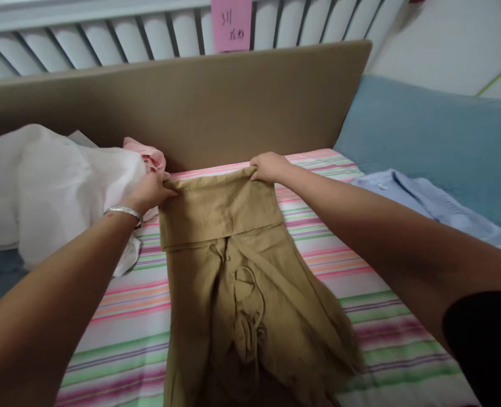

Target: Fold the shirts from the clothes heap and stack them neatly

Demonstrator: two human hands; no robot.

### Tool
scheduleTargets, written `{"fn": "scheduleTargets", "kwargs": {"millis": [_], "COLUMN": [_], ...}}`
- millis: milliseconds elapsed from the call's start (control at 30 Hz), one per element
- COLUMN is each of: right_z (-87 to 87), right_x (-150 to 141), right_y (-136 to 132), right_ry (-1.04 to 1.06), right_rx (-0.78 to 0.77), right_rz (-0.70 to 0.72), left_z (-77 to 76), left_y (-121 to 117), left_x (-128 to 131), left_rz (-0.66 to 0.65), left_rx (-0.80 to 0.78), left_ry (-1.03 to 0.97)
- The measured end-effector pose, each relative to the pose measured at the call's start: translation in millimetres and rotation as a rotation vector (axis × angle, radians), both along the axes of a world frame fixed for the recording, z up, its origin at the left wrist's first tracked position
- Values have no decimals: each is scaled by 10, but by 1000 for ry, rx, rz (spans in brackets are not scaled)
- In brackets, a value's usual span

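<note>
A khaki garment (271, 271) lies spread on the striped sheet, with its far end folded over into a flat band. Cords or ties of the same colour lie bunched along its middle; its near end runs out of view. My left hand (151, 192), a silver bangle on its wrist, pinches the far left corner of the folded band. At the far right corner, my right hand (269, 168) grips the same edge between thumb and fingers. Whether it is a skirt, trousers or a dress I cannot tell.
Crumpled white cloth (64, 181) and a pink cloth (146, 152) lie at the left. Folded light-blue clothing (428, 198) is at the right by a blue surface (436, 135). A brown board (250, 107) stands behind the striped sheet (123, 316), before a white radiator (148, 37) with a pink note (232, 25).
</note>
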State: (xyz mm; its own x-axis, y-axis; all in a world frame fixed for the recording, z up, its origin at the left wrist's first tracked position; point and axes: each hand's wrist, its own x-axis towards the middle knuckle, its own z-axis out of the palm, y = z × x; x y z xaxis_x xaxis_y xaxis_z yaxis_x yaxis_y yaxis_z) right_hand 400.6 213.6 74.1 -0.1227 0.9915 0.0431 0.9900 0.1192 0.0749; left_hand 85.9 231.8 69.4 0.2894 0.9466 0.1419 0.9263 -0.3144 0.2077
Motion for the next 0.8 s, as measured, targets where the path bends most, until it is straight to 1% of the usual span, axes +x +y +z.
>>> {"fn": "scheduleTargets", "kwargs": {"millis": [67,133,200,233,300,333,367,400,467,500,533,567,600,633,667,733,800], "right_z": [144,275,367,385,333,255,138,-15,-399,-605,-801,-971,-1103,-1188,-1226,-1188,-1086], "right_x": [-14,-17,-3,11,45,62,74,81,75,63,47,30,13,0,-9,-19,-27], "right_y": [-160,-432,-811,-1037,-1552,-1834,-2124,-2415,-2958,-3188,-3379,-3525,-3627,-3689,-3719,-3724,-3721], "right_ry": [16,16,6,-1,-6,4,25,62,147,191,234,270,304,330,349,363,353], "right_rx": [103,179,236,254,270,276,275,300,326,314,296,285,291,295,301,316,333], "right_rz": [-2,15,40,60,131,179,244,289,287,277,261,239,212,191,175,166,175], "left_z": [146,261,329,339,286,215,110,-27,-378,-569,-752,-911,-1034,-1114,-1148,-1108,-1007], "left_y": [-178,-449,-808,-1020,-1502,-1767,-2043,-2321,-2847,-3074,-3267,-3420,-3531,-3604,-3642,-3651,-3627], "left_x": [11,1,-44,-81,-170,-214,-254,-285,-317,-317,-311,-302,-293,-288,-288,-309,-348], "left_rz": [14,-7,-58,-96,-185,-230,-269,-301,-369,-385,-370,-346,-317,-287,-262,-230,-223], "left_rx": [94,181,256,298,378,412,430,443,390,350,319,294,283,273,267,262,271], "left_ry": [35,68,95,120,174,185,181,158,92,55,27,-1,-24,-34,-35,-18,-7]}}
